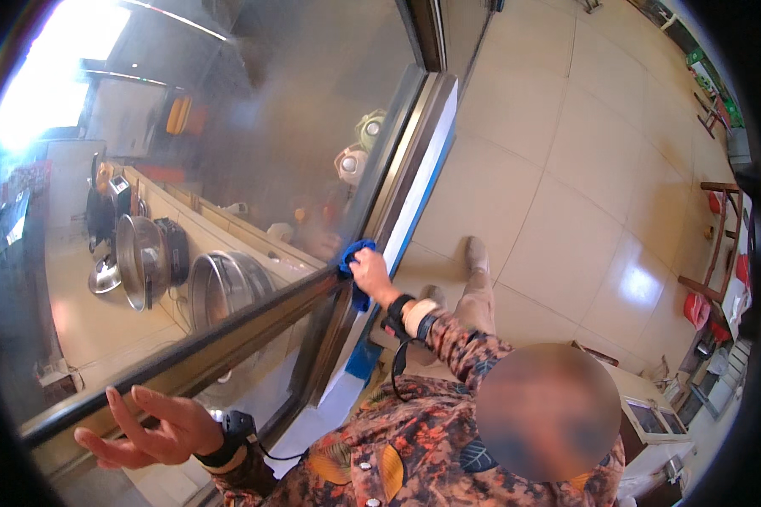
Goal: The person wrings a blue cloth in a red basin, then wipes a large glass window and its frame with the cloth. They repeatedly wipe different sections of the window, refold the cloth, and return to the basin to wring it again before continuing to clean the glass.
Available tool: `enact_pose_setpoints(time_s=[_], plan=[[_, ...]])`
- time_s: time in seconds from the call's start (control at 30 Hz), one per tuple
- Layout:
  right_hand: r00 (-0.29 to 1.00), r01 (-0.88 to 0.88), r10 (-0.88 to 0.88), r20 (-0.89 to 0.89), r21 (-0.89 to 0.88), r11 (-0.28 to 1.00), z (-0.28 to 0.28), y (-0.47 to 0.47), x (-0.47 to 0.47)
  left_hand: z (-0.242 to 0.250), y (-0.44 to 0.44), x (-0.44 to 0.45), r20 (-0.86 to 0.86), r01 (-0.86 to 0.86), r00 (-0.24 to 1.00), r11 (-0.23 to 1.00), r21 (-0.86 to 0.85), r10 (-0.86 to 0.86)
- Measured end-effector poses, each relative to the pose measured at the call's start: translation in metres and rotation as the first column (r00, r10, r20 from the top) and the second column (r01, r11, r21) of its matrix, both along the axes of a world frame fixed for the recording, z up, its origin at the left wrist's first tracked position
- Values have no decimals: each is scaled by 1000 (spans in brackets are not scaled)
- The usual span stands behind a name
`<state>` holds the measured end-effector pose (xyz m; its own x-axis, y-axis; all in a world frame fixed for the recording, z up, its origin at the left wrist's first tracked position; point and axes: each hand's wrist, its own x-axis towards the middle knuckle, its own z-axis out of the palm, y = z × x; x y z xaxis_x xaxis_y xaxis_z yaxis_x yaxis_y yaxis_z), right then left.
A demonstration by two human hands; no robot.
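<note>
A blue cloth (357,256) is bunched under my right hand (371,272), which presses it to the corner where the dark horizontal rail (184,361) meets the side frame of a glass window. Part of the cloth hangs below the fingers. My left hand (155,428), with fingers spread and curled, holds nothing and is beside the near end of the rail; whether it touches the rail, I cannot tell. Both wrists wear black bands with cables. The glass pane (279,127) above the rail looks hazy and carries reflections.
Through the glass, metal pots (143,263) and a lid (104,274) show near a tiled ledge. To the right of the window frame lies a tiled floor (513,177). A wooden stool (713,241) lies at the far right, with a cabinet (653,418) at the lower right.
</note>
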<state>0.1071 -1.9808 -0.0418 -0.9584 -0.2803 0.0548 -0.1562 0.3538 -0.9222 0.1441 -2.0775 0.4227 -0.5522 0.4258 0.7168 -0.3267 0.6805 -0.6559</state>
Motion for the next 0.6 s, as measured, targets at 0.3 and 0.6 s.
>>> enact_pose_setpoints(time_s=[0.3,0.6], plan=[[958,-74,228,176,-615,785,219,21,-29,-4,4,-5,-33,5,999,995,101,-2],[933,-165,-93,-348,-642,748,259,-10,-38,-3,4,-6,-22,29,999,998,54,-28]])
